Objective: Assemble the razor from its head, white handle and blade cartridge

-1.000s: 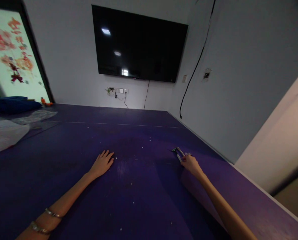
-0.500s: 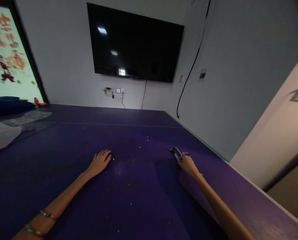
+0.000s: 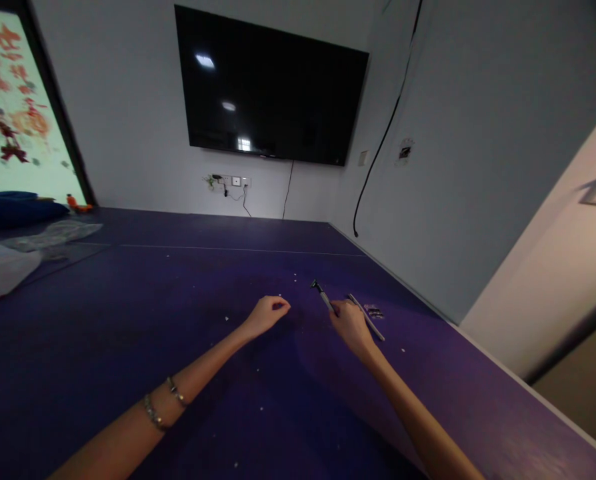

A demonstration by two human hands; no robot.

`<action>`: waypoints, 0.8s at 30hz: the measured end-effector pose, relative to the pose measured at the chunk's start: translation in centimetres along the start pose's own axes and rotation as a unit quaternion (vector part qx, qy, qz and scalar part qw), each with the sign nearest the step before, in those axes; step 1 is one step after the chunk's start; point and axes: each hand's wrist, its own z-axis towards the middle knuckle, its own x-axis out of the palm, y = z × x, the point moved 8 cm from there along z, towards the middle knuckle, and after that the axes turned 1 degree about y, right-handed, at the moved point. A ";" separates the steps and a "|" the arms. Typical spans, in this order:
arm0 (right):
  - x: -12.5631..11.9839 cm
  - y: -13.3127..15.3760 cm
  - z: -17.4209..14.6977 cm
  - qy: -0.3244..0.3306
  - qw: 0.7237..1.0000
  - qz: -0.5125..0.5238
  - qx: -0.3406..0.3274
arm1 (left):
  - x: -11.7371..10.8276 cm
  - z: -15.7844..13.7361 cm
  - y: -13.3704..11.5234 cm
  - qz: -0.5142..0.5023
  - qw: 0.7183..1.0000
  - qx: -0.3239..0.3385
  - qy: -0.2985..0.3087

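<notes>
My right hand [image 3: 351, 327] grips the handle of a razor [image 3: 324, 295], its small dark crosswise head pointing up and left. Beside that hand a thin grey stick [image 3: 375, 327] lies on the purple surface [image 3: 178, 373], partly covered by the fingers. A small dark-printed packet [image 3: 375, 311] is just right of the stick. My left hand [image 3: 265, 317] hovers left of the razor, apart from it. Its thumb and forefinger curl together into a ring, and nothing shows between them. Two bracelets [image 3: 154, 413] circle the left forearm.
Small white bits [image 3: 227, 319] are scattered over the surface. Clear plastic wrapping [image 3: 58, 235], a white bag [image 3: 3, 270] and a dark blue cloth item [image 3: 21, 208] lie at far left. A black cable [image 3: 378, 150] hangs along the right wall; a television [image 3: 268, 87] is mounted ahead.
My left hand has lifted off the surface, moved right and closed its fingers. My right hand has shifted left with the razor, leaving the grey stick and the packet more exposed.
</notes>
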 end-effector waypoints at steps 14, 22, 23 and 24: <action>0.3 8.9 -2.1 0.022 0.994 -0.070 -0.081 | 2.2 2.3 0.5 -0.037 0.985 -0.169 -0.027; -0.3 10.4 -2.6 0.033 0.993 -0.027 -0.109 | 1.0 2.7 1.7 0.091 0.981 -0.170 0.017; -0.6 10.2 -2.6 0.033 0.993 -0.008 -0.111 | 0.7 2.8 2.1 0.100 0.980 -0.170 0.035; -1.0 9.9 -2.6 0.031 0.993 0.010 -0.110 | 0.4 2.9 2.5 0.110 0.978 -0.171 0.056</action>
